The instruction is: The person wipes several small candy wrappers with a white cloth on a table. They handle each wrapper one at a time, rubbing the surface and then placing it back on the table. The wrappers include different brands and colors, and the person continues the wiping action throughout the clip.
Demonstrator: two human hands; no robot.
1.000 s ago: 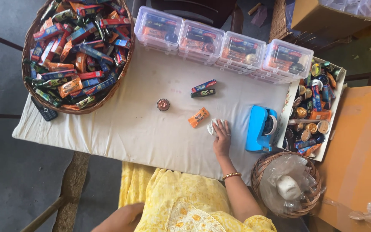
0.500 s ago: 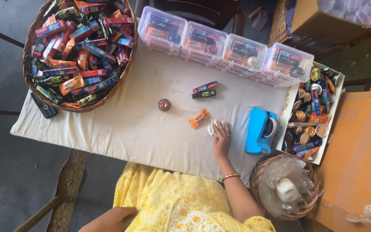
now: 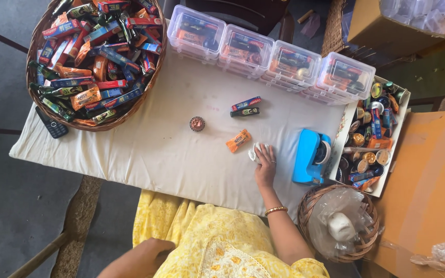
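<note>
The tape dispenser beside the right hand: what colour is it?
Bright blue. The tape dispenser shows best in the head view, just right of the right hand.

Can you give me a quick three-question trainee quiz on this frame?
1. True or false: the right hand rests on a white item on the cloth.
2. What sits just right of that hand? A) blue tape dispenser B) phone C) basket
3. Where is the left hand?

Key: 1 true. 2 A. 3 Off the table, at the lap.
</note>
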